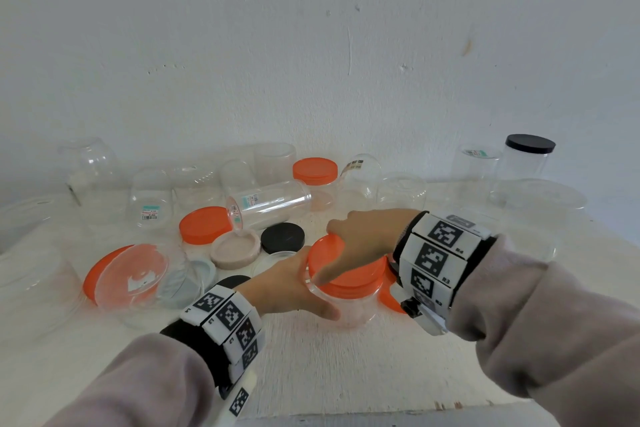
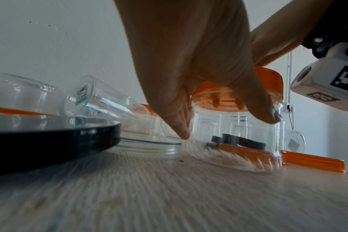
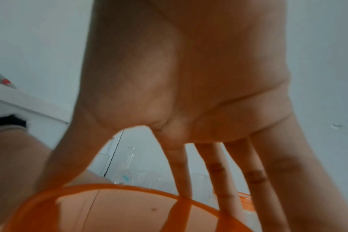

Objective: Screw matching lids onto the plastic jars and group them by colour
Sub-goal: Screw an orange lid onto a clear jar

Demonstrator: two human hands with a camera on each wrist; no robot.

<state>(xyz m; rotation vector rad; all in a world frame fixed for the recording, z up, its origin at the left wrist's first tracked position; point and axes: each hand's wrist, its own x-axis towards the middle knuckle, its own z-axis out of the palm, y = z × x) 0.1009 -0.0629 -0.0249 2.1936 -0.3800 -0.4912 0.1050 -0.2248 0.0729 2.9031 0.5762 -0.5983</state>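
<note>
- Your sleeves and wrist bands sit closest, and just past them your two hands meet on one clear jar (image 1: 346,305).
- Your left hand (image 1: 287,288) wraps round the side of that jar, thumb in front and fingers behind. Keep that hold firm so the jar cannot spin.
- Your right hand (image 1: 363,243) is spread over the orange lid (image 1: 349,274), with its fingers (image 3: 181,172) curled down on the rim.
- Look at the lid: it seems to sit a little tilted on the jar. I think you should press it flat first, then turn it. A crooked lid can jam.
- Turn with your right hand only, slow and even, and stop when it feels tight.
- Beyond your left hand stand two more jars with orange lids (image 1: 204,225). That looks like a good spot for this one when it is done.
- Watch the loose black lid (image 1: 282,236) just past your hands, so you do not knock it.
</note>
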